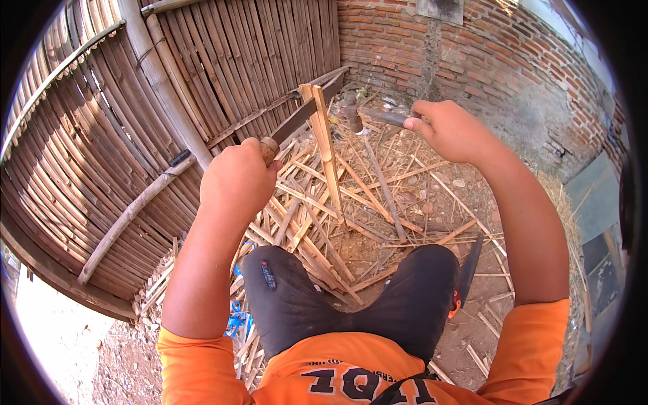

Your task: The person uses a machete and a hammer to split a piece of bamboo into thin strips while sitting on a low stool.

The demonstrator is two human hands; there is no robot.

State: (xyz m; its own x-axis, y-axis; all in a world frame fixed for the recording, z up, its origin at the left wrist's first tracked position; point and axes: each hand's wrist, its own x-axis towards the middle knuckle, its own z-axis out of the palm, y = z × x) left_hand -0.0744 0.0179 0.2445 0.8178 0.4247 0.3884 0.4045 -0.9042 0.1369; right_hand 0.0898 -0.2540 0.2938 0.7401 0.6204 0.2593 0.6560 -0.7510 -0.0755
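My left hand [235, 179] is closed round the wooden handle of a machete [295, 124], whose long dark blade points away and to the right. The blade crosses the upper part of an upright wooden strip [327, 152], which looks split at its top and stands with its foot among the scraps. My right hand [451, 130] grips the dark handle of a hammer [353, 113]. The hammer's head hangs just right of the strip, near the far part of the blade; whether it touches the blade I cannot tell.
Split wooden strips [314, 250] lie scattered over the dirt ground. A bamboo-slat wall [88, 169] rises at left, a brick wall [486, 61] at the back. By my right knee is a dark flat blade [470, 270] with orange near its lower end. Blue strapping [236, 320] lies at left.
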